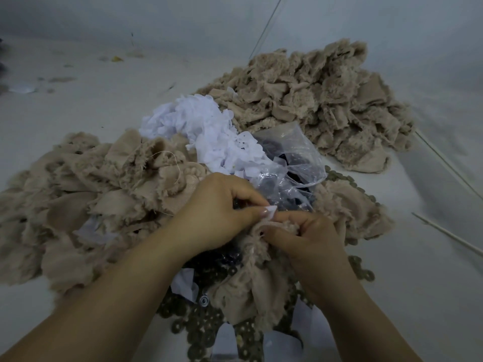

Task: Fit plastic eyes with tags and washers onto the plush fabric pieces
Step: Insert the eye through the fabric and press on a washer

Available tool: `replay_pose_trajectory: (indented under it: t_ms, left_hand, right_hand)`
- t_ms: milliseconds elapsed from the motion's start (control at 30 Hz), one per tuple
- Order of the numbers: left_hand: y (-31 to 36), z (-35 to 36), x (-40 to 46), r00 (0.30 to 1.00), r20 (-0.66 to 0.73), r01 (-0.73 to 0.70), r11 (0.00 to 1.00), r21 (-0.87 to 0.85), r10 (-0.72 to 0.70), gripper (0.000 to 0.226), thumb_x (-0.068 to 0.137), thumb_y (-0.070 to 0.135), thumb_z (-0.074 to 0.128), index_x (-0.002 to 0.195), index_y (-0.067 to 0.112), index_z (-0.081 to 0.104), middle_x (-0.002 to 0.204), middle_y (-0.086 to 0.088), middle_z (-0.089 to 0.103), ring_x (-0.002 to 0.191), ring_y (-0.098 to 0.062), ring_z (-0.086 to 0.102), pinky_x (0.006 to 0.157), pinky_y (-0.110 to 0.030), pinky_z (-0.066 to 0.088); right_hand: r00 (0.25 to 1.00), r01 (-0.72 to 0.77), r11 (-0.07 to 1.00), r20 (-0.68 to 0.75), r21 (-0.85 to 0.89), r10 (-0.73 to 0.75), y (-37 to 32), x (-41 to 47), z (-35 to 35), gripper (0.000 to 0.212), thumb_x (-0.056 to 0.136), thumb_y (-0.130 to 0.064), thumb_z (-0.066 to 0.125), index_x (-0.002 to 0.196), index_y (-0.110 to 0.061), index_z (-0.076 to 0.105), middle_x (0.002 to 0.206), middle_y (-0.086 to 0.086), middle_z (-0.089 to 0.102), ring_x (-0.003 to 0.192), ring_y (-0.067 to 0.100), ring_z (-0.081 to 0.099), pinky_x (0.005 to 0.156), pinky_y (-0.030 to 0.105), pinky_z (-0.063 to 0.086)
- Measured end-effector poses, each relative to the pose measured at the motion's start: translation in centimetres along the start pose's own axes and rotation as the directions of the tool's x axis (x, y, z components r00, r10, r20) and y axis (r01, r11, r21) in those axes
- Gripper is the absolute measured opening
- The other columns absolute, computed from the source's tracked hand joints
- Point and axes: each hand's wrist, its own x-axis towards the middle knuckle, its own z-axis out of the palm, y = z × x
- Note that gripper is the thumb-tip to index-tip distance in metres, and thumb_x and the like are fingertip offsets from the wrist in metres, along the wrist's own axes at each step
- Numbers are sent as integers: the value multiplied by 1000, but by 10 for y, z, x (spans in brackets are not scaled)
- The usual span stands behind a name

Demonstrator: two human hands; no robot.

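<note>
My left hand pinches a small white tag between thumb and fingertip, right against the top of a beige plush piece. My right hand grips that plush piece from the right, fingers curled into its fur. The two hands touch over the piece. A clear plastic bag with dark plastic eyes inside lies just beyond the hands. A heap of white tags sits behind it. Several round grey-brown washers lie scattered under and around the plush piece. Any eye at the pinch point is hidden.
One pile of beige plush pieces fills the left side, a larger pile lies at the back right. Thin pale sticks lie on the white table at the right. Scraps litter the far left.
</note>
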Motion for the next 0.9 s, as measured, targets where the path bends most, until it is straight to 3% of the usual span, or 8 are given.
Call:
replay_pose_trajectory:
  t_ms: [67,133,200,267,333,433,600,900]
  left_hand:
    - [0,1,-1,986,-149,60,992,-108,-76,2,82,12,78,81,12,80,71,-2,73,64,-14,68,62,-29,57]
    - [3,-1,-5,967,-193,114,963,-245,-164,8,84,9,74,77,8,75,61,-10,69,50,-15,61,47,-24,50]
    - [5,-2,-12,967,-34,209,865,-455,-252,13,87,4,70,75,1,67,53,-15,63,41,-19,55,38,-23,43]
    - [7,4,-20,947,160,320,779,-540,-279,12,89,1,67,77,-2,66,55,-15,63,39,-21,55,35,-23,41]
    - [4,18,-25,929,192,370,792,-485,-317,13,92,0,62,80,-3,63,60,-17,67,41,-25,58,36,-25,43]
    - [-4,35,-28,920,96,384,828,-409,-380,13,95,-1,54,84,1,59,61,-21,68,44,-34,61,42,-31,49]
    - [-13,42,-29,929,-42,341,892,-296,-369,16,91,8,60,76,11,62,64,-19,69,58,-41,66,55,-50,55]
    - [-7,45,-32,938,-54,303,887,-348,-341,19,94,13,65,77,5,63,61,-19,68,51,-36,65,54,-51,57]
  right_hand:
    - [997,15,999,-74,-43,-18,2,0,0,20,83,-5,76,79,-24,80,71,3,76,65,25,71,55,33,59]
    - [987,11,996,-157,-84,-24,3,2,-1,22,82,-5,77,81,-28,78,73,-10,76,68,7,72,59,19,56]
    - [983,-9,997,-186,-82,-6,6,3,-2,18,82,-5,76,84,-22,79,75,-8,76,70,8,73,61,21,58]
    - [983,-11,998,-183,-58,0,6,3,-2,16,81,-6,78,83,-22,79,74,-4,77,70,12,74,61,24,59]
    - [984,9,999,-178,-33,-15,5,1,0,19,79,-7,80,79,-26,77,71,-6,76,67,10,73,58,19,57]
    - [978,38,998,-203,-59,-49,3,-1,3,21,78,-8,81,77,-28,76,71,-12,75,66,3,71,58,12,54]
    - [973,41,998,-225,-57,-53,5,-5,2,21,75,-10,83,79,-29,78,75,-12,76,72,3,72,63,12,54]
    - [970,9,999,-244,-44,-20,6,-7,3,21,75,-9,83,78,-30,80,79,-8,77,73,6,73,63,15,55]
